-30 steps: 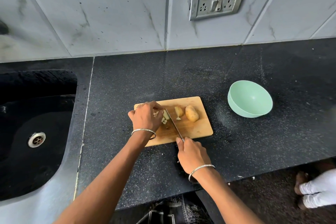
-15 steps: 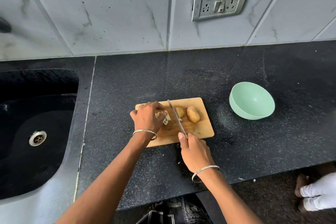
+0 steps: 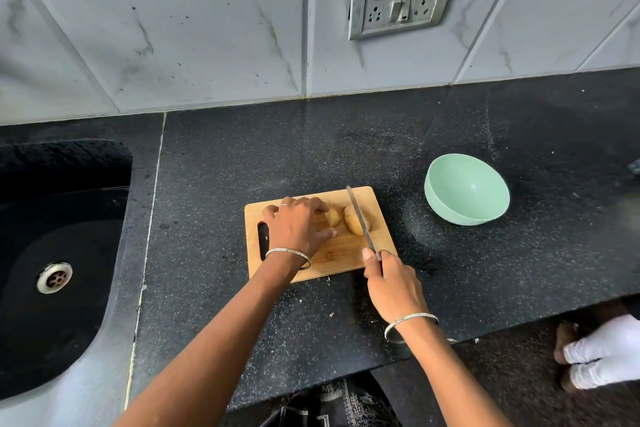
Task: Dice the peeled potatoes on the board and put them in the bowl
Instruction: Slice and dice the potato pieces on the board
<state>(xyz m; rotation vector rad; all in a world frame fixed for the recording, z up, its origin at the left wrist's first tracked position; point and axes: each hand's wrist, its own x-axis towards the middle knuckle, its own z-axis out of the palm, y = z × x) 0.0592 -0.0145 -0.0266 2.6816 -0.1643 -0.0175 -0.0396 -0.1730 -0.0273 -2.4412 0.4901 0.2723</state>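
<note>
Right hand (image 3: 391, 284) is clamped on the knife (image 3: 360, 218), forefinger up the spine, blade across the whole potato (image 3: 353, 227) on the board (image 3: 346, 255); touching or just above, can't tell. Left hand (image 3: 298, 225) lies palm-down just left, fingers bent over whatever's under; can't tell if it holds anything. Small piece (image 3: 334, 217) shows at its fingertips. Risks: the round potato may roll under the blade since nothing steadies it, and the left thumb sits near the cut line. Bowl (image 3: 450, 211) stands right of the board, apart, nothing visible inside; dice carried over could spill on the counter (image 3: 242, 166). Board sits back from the counter's front edge, sink (image 3: 52, 218) well left. Room behind the board and toward the bowl.
</note>
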